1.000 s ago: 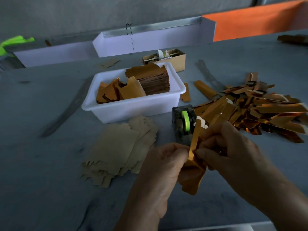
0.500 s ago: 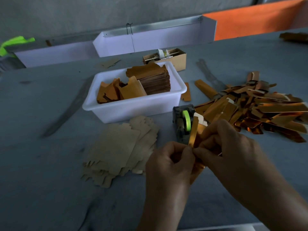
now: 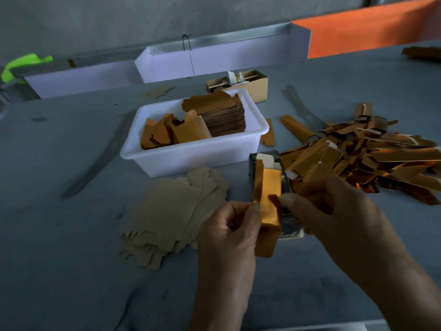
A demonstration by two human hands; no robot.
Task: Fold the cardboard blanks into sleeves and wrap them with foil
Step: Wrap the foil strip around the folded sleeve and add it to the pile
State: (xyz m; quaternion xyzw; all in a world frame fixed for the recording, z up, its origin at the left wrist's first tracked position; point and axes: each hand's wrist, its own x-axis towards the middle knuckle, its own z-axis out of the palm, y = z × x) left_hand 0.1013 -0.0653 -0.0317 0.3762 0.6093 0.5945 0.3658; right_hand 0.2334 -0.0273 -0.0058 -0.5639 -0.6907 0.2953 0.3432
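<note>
Sleeve point(image 3: 268, 206) now turned broadside above the grey table point(image 3: 59, 235).

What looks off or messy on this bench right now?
Mostly untidy, nothing damaged. Finished foil sleeves lie in a loose heap at right, not stacked. One foil piece lies outside the white bin, beside it. The plain blanks are fanned unevenly.

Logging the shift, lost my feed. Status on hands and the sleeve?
Left hand and right hand both pinch one foil sleeve, upright above the table. Tape dispenser right behind it, no block. Finished pile at right.
</note>
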